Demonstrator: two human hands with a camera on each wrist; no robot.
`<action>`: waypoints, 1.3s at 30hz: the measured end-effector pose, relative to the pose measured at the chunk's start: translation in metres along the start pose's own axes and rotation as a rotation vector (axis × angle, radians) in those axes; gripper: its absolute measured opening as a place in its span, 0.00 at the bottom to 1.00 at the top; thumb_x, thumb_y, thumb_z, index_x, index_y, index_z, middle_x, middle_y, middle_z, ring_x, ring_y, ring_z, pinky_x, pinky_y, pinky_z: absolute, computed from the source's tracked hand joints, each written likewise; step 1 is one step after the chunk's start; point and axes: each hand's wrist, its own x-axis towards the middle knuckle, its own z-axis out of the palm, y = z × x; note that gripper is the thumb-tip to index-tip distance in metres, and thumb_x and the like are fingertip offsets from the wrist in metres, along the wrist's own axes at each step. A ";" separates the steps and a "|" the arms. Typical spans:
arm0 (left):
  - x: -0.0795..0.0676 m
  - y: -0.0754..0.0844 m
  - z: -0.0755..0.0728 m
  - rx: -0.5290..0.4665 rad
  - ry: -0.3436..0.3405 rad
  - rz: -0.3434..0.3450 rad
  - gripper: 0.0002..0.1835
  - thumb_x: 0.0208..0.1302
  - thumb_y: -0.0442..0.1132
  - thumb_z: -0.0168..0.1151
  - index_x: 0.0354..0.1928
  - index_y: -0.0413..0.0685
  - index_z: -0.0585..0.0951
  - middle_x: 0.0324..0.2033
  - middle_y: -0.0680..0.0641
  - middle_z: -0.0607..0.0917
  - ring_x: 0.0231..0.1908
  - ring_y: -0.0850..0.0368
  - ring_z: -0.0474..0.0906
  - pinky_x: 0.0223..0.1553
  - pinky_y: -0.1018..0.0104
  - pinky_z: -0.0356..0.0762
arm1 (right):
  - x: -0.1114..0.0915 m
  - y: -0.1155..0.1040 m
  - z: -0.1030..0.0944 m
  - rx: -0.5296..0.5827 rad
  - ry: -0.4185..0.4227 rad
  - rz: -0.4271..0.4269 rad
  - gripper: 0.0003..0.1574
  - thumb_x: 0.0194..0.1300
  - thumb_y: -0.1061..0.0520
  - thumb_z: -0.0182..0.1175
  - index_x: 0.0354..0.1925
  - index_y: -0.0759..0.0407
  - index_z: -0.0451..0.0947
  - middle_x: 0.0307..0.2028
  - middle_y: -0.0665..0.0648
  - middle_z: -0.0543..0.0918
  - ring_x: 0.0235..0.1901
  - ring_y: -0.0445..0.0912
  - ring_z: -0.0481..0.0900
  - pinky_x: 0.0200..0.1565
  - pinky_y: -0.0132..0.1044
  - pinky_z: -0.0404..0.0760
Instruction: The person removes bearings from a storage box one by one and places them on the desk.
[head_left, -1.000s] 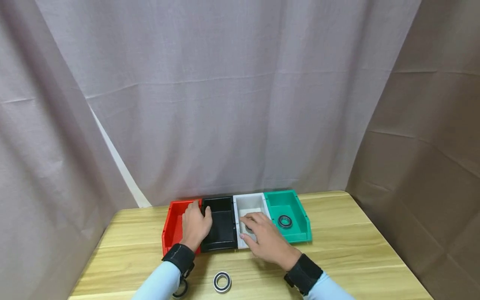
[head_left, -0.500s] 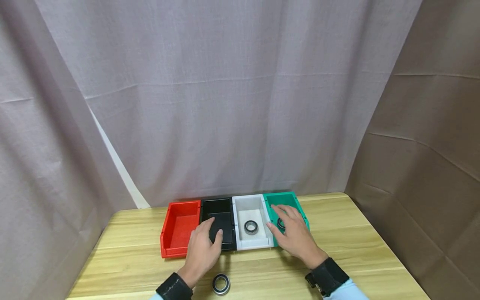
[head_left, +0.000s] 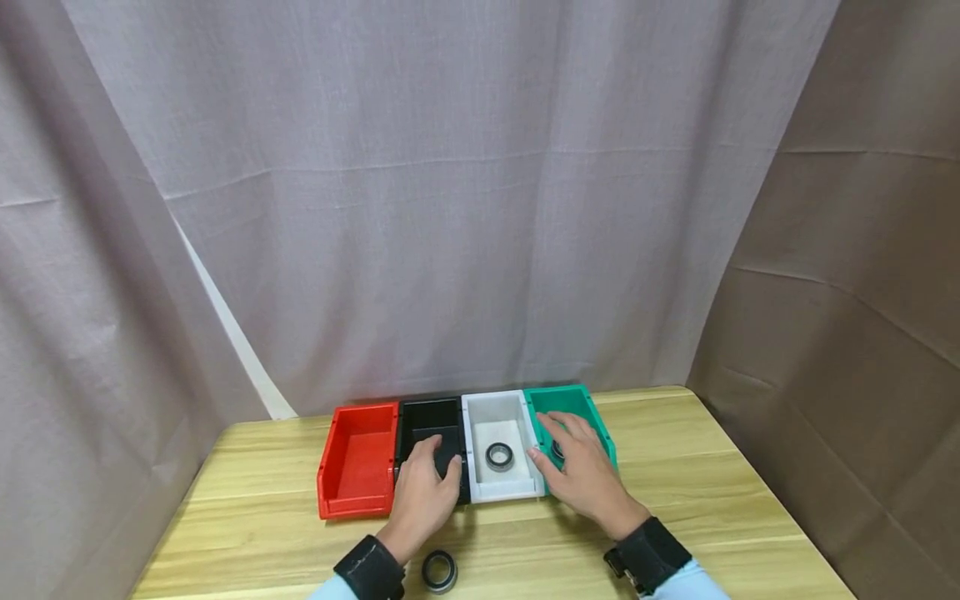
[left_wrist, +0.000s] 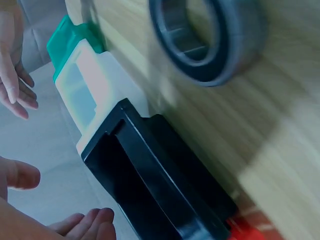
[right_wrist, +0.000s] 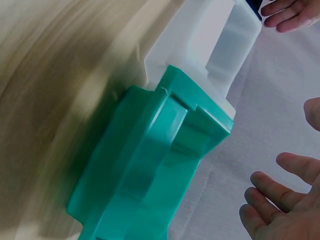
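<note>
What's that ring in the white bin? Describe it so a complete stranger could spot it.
On the wood-grain table, a red bin, black bin, white bin and green bin stand side by side. On the floor of the white bin lies a round bearing, dark-faced with paler metallic edges. Unlike the table bearing and the green-bin bearing, it has white all around.

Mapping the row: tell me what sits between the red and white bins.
The black bin sits between the red bin and the white bin, in the head view.
</note>
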 end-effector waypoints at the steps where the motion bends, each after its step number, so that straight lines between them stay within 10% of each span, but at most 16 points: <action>1: 0.003 0.003 0.002 -0.003 -0.006 -0.011 0.29 0.72 0.45 0.67 0.68 0.36 0.78 0.63 0.36 0.84 0.62 0.37 0.83 0.64 0.38 0.80 | 0.000 0.000 0.000 0.002 0.006 0.001 0.38 0.71 0.45 0.70 0.72 0.61 0.76 0.68 0.67 0.80 0.71 0.64 0.74 0.70 0.67 0.72; 15: 0.067 0.012 0.048 0.140 -0.095 -0.072 0.31 0.71 0.48 0.65 0.58 0.22 0.76 0.47 0.30 0.81 0.51 0.33 0.79 0.58 0.38 0.75 | -0.002 -0.002 -0.002 0.014 0.029 0.020 0.36 0.72 0.46 0.69 0.71 0.61 0.77 0.68 0.68 0.80 0.70 0.65 0.75 0.69 0.68 0.73; 24: 0.072 0.004 0.064 0.018 -0.107 -0.213 0.23 0.75 0.39 0.60 0.59 0.22 0.73 0.51 0.25 0.80 0.56 0.28 0.78 0.62 0.37 0.77 | -0.004 -0.006 0.000 0.028 -0.015 0.044 0.36 0.74 0.45 0.67 0.73 0.58 0.75 0.69 0.67 0.79 0.72 0.63 0.74 0.69 0.67 0.73; 39: 0.072 0.000 0.082 -0.012 -0.063 -0.180 0.22 0.77 0.38 0.58 0.60 0.24 0.72 0.53 0.26 0.78 0.57 0.30 0.76 0.62 0.37 0.77 | -0.007 -0.006 -0.002 0.001 -0.002 0.026 0.35 0.74 0.47 0.68 0.73 0.57 0.76 0.68 0.64 0.81 0.70 0.61 0.76 0.68 0.64 0.76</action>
